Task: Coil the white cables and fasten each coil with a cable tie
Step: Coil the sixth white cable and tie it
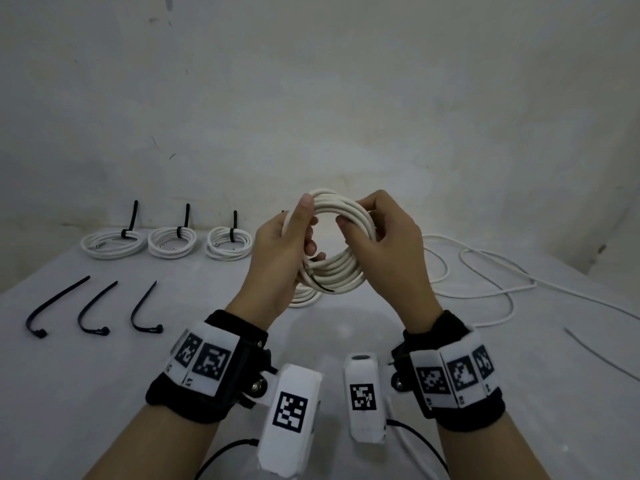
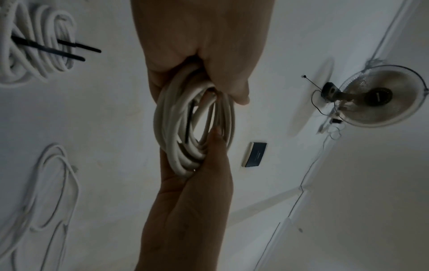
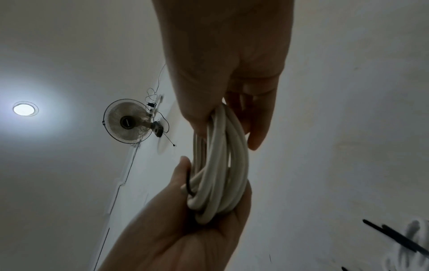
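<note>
Both hands raised above the surface (image 1: 207,358): left hand (image 1: 277,251) and right hand (image 1: 388,244) fingers curled round one white cable coil (image 1: 341,268), untied.

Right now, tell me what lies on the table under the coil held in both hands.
Under the held coil, part of another white coil rests on the table. The left hand and the held coil cover most of it, so whether it is tied cannot be seen.
</note>
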